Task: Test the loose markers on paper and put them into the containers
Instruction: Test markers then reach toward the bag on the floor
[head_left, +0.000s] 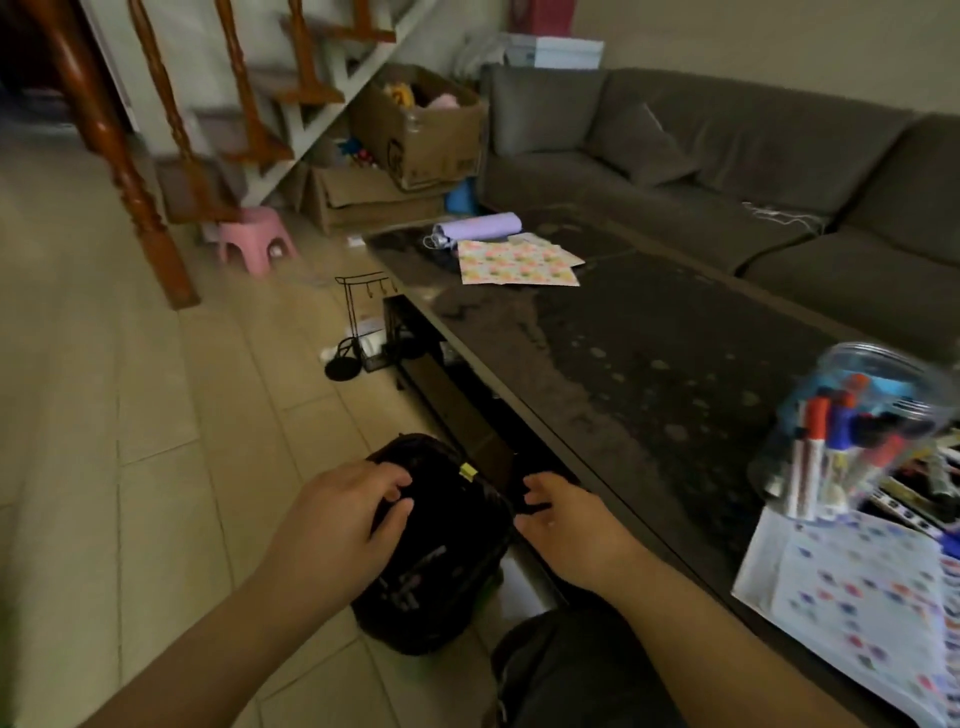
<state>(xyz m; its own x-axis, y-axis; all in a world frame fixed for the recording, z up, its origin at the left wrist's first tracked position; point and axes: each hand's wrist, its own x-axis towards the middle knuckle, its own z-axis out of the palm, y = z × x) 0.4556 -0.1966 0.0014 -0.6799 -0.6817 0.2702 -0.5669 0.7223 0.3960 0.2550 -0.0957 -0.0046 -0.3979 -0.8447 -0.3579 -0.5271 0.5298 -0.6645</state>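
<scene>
A black bag (441, 561) stands on the tiled floor beside the dark coffee table (649, 364). My left hand (343, 525) grips its top left edge, fingers curled over the rim. At the bag's right edge, my right hand (566, 525) has its fingers curled on the dark fabric. On the table at the right stands a clear plastic jar (852, 431) holding several red and blue markers. A sheet of paper (852, 597) with many small colour marks lies in front of the jar. More loose markers (930, 483) lie blurred at the far right edge.
Patterned paper sheets (519, 260) and a purple roll (478, 226) lie at the table's far end. A grey sofa (727, 156) runs behind the table. On the floor are a black wire stand (353, 332), a pink stool (254, 239), cardboard boxes (415, 135) and a wooden staircase (104, 130).
</scene>
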